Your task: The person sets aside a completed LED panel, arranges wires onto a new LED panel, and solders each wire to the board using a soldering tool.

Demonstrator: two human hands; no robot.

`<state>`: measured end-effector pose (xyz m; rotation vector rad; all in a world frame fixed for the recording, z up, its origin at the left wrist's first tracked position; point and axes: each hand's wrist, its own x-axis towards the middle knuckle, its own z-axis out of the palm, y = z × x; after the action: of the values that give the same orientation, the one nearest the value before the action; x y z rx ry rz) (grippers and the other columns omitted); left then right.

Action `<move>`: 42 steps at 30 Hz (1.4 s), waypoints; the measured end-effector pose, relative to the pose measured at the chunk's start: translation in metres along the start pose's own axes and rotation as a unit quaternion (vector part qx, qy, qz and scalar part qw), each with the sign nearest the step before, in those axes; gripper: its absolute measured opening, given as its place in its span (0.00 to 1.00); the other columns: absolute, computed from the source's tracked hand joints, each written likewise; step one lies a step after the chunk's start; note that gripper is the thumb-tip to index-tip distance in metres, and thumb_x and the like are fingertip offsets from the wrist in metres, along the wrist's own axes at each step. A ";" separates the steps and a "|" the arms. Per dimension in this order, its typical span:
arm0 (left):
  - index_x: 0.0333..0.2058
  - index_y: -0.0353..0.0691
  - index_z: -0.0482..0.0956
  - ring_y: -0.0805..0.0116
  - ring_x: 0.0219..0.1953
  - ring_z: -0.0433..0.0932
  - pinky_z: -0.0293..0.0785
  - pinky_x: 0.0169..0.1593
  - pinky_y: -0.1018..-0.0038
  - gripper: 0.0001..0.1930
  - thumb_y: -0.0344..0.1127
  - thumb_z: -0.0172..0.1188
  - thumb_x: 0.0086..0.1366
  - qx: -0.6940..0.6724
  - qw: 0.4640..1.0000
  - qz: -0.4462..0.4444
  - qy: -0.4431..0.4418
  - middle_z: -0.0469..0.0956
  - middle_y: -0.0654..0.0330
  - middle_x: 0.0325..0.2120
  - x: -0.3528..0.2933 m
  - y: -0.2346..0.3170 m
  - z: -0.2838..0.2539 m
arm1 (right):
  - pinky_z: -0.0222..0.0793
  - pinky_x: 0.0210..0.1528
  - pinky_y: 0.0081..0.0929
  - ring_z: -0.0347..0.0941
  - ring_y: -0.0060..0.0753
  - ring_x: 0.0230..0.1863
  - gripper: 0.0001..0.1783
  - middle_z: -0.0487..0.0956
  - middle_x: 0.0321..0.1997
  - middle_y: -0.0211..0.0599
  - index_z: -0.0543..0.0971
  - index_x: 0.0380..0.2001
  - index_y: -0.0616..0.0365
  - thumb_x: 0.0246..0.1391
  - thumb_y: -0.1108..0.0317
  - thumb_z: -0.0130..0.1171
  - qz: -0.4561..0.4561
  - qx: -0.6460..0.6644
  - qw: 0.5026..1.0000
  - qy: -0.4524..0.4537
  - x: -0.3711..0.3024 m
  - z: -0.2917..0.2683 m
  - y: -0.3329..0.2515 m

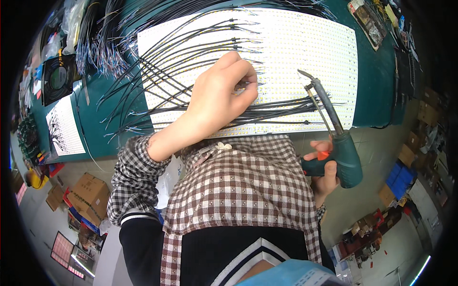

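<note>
A white panel (310, 45) dotted with rows of small yellowish squares, like an LED board, lies on the green table. Thin black cables (195, 47) run over its left half, their stripped coloured ends reaching the middle. My left hand (222, 88) is closed in a pinch above that row of ends; its fingers hide whatever lies between them. Below it, a bundle of loose black cables (281, 112) lies along the panel's near edge. In my right hand (327, 174) is a green soldering gun (347, 162), gripped by the handle, its bent tip raised over the panel's right half.
Bunches of cable (102, 40) with frayed coloured ends lie at the far left, near a black fan (58, 80). A smaller white panel (67, 126) sits at the left edge. A worn flat box (367, 24) rests far right. Cardboard boxes (90, 195) stand on the floor.
</note>
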<state>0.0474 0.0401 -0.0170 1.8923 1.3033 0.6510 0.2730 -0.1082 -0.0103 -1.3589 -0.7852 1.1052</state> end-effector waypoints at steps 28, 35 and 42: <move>0.24 0.37 0.74 0.72 0.24 0.69 0.66 0.26 0.77 0.03 0.26 0.59 0.49 -0.069 0.997 -0.013 -0.038 0.69 0.62 0.23 0.009 -0.010 -0.005 | 0.74 0.38 0.29 0.74 0.36 0.34 0.23 0.73 0.38 0.51 0.71 0.39 0.72 0.58 0.56 0.52 0.041 -0.091 0.985 -0.144 0.003 0.002 -0.007; 0.25 0.36 0.74 0.76 0.24 0.68 0.64 0.27 0.80 0.03 0.26 0.59 0.51 -0.045 0.995 0.011 -0.091 0.67 0.64 0.23 0.016 -0.010 -0.013 | 0.73 0.37 0.30 0.74 0.35 0.34 0.22 0.73 0.38 0.49 0.72 0.38 0.70 0.58 0.56 0.53 0.042 -0.090 0.984 -0.145 0.002 0.002 -0.004; 0.25 0.35 0.74 0.76 0.25 0.70 0.66 0.27 0.80 0.03 0.25 0.59 0.51 -0.038 0.995 0.017 -0.089 0.68 0.63 0.23 0.015 -0.011 -0.011 | 0.70 0.39 0.29 0.73 0.33 0.35 0.20 0.74 0.34 0.46 0.73 0.35 0.69 0.57 0.57 0.54 0.064 -0.098 0.983 -0.142 0.002 0.007 -0.009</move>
<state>0.0379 0.0597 -0.0190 1.8681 1.1212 0.5293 0.2680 -0.1028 -0.0015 -1.4504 -1.0480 1.3714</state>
